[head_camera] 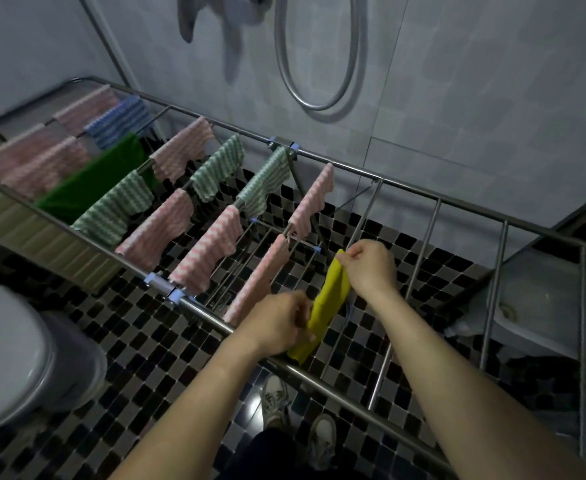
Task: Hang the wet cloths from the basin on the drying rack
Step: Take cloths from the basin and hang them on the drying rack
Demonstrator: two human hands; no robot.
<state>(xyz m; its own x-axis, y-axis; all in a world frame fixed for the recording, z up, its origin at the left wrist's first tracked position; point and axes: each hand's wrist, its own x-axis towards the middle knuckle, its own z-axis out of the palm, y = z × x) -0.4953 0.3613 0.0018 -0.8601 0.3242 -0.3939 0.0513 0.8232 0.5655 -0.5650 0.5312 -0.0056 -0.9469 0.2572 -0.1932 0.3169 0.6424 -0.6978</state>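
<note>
The yellow cloth (329, 303) lies along one rod (367, 213) of the rack (405, 187), its long axis running with the rod, away from the person. It appears draped over the rod, bunched narrow rather than spread. The right hand (371, 268) pinches the far end; the left hand (277, 320) grips the near end, just above the near rail (208, 315). Each hand holds its own end, so the likely next move is to pull the ends apart along the rod. A pink cloth (260, 278) hangs just beside on the left, leaving little room there. The rods to the right (424, 244) are bare. A pale tub (544, 299), possibly the basin, sits below them.
</note>
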